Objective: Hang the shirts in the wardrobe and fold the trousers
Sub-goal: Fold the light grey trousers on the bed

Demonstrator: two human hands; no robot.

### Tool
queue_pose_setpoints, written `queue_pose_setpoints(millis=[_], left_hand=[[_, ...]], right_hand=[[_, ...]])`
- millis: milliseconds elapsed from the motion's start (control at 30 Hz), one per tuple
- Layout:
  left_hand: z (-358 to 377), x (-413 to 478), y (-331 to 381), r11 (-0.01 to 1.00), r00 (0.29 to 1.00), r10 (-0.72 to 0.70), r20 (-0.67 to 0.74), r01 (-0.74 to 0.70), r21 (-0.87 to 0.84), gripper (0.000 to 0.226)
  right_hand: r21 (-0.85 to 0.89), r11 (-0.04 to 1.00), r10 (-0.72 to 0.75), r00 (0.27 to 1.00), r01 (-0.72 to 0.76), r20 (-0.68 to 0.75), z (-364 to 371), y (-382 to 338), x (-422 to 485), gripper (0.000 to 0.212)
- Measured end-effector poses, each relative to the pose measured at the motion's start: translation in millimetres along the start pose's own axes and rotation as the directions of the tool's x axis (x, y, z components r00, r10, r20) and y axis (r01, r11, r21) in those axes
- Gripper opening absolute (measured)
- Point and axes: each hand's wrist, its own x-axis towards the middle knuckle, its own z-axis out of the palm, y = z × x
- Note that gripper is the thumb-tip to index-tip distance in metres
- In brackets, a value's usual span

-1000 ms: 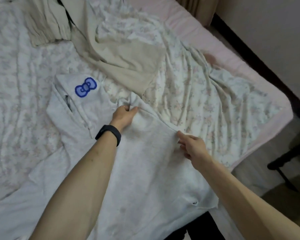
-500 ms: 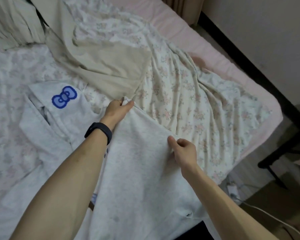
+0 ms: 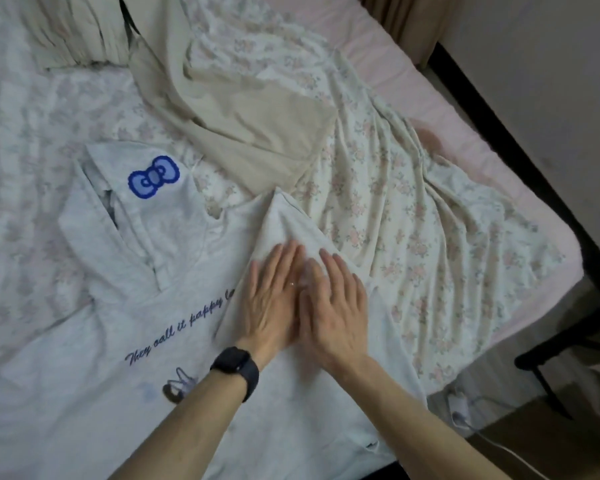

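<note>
A pale grey shirt (image 3: pixel 125 317) with a blue bow print and dark script lettering lies spread on the bed. Its right part is folded inward over the front. My left hand (image 3: pixel 272 299), a dark watch on its wrist, lies flat on that folded part with straight fingers. My right hand (image 3: pixel 333 306) presses flat right beside it, touching the left hand. A beige garment (image 3: pixel 253 123) lies crumpled beyond the shirt.
A floral sheet (image 3: pixel 413 202) covers the pink mattress (image 3: pixel 388 57), whose edge runs along the right. More pleated beige cloth (image 3: pixel 80 32) lies at the top left. A dark chair leg (image 3: pixel 548 351) and a white cable (image 3: pixel 465 410) are on the floor at right.
Both hands let go of the shirt's edge after folding it inward. They now lie flat together on the fold, nearer to me.
</note>
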Motion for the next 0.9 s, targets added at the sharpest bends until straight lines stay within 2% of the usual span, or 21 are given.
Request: queue_pose_setpoints(millis=[67, 100, 167, 200, 233, 267, 333, 367, 400, 433, 467, 500, 567, 633, 700, 733, 767, 833, 900], left_hand=[[22, -15, -24, 0.997, 0.993, -0.071, 0.093, 0.067, 0.045, 0.07], [27, -14, -43, 0.987, 0.981, -0.162, 0.106, 0.159, 0.035, 0.066], [22, -13, -78, 0.945, 0.938, -0.326, 0.117, 0.319, 0.068, 0.063], [17, -15, -87, 0.932, 0.93, -0.356, 0.091, 0.346, 0.112, 0.063], [11, -18, -88, 0.933, 0.939, -0.339, 0.055, 0.328, 0.146, 0.063], [6, -21, -81, 0.945, 0.954, -0.299, 0.021, 0.294, 0.142, 0.062], [0, -35, -53, 0.967, 0.969, -0.245, -0.033, 0.246, 0.061, 0.063], [-1, -43, -35, 0.969, 0.968, -0.246, -0.041, 0.246, 0.008, 0.063], [3, -55, -19, 0.963, 0.963, -0.269, -0.033, 0.268, -0.037, 0.063], [9, -73, -7, 0.949, 0.951, -0.309, -0.015, 0.307, -0.068, 0.062], [16, -93, 0, 0.935, 0.938, -0.347, 0.002, 0.346, -0.082, 0.061], [23, -112, 2, 0.922, 0.926, -0.378, 0.02, 0.378, -0.082, 0.06], [34, -150, -9, 0.886, 0.887, -0.459, 0.053, 0.462, -0.05, 0.059], [40, -188, -29, 0.846, 0.844, -0.531, 0.075, 0.533, 0.005, 0.058], [42, -219, -44, 0.832, 0.826, -0.554, 0.103, 0.555, 0.022, 0.058], [42, -233, -51, 0.826, 0.82, -0.562, 0.11, 0.564, 0.014, 0.057], [41, -244, -60, 0.82, 0.815, -0.569, 0.105, 0.572, 0.007, 0.057], [34, -259, -75, 0.817, 0.813, -0.573, 0.101, 0.576, -0.005, 0.057], [27, -274, -92, 0.765, 0.767, -0.635, 0.089, 0.641, -0.061, 0.056]], right_hand=[[-0.132, 0.969, -0.188, 0.97, 0.208, 0.151, 17, 14, 12, 0.058], [-0.21, 0.951, -0.186, 0.962, 0.228, 0.202, 22, 28, 20, 0.059], [-0.324, 0.943, 0.002, 0.97, 0.08, 0.245, 19, 52, 29, 0.063], [-0.349, 0.937, 0.098, 0.966, -0.009, 0.239, 16, 60, 32, 0.065], [-0.361, 0.93, 0.155, 0.961, -0.063, 0.23, 12, 60, 33, 0.066], [-0.359, 0.932, 0.138, 0.969, -0.056, 0.207, 10, 54, 34, 0.067], [-0.322, 0.937, -0.067, 0.974, 0.135, 0.215, 11, 27, 39, 0.068], [-0.287, 0.919, -0.191, 0.941, 0.271, 0.278, 17, 16, 45, 0.067], [-0.243, 0.883, -0.297, 0.879, 0.402, 0.373, 23, 9, 54, 0.066], [-0.212, 0.842, -0.363, 0.812, 0.496, 0.457, 29, 4, 66, 0.067], [-0.208, 0.824, -0.372, 0.779, 0.528, 0.505, 35, 2, 78, 0.068], [-0.241, 0.83, -0.342, 0.8, 0.503, 0.492, 41, 7, 90, 0.07], [-0.329, 0.878, -0.201, 0.891, 0.348, 0.406, 45, 9, 111, 0.071], [-0.361, 0.907, -0.065, 0.921, 0.215, 0.383, 50, -3, 115, 0.072], [-0.341, 0.92, -0.05, 0.92, 0.193, 0.388, 50, -23, 101, 0.074], [-0.298, 0.921, -0.12, 0.909, 0.252, 0.399, 50, -34, 87, 0.074], [-0.249, 0.899, -0.234, 0.875, 0.361, 0.423, 50, -44, 71, 0.074], [-0.137, 0.811, -0.445, 0.751, 0.569, 0.488, 55, -60, 35, 0.073], [-0.042, 0.74, -0.546, 0.636, 0.671, 0.544, 67, -84, 3, 0.07]])
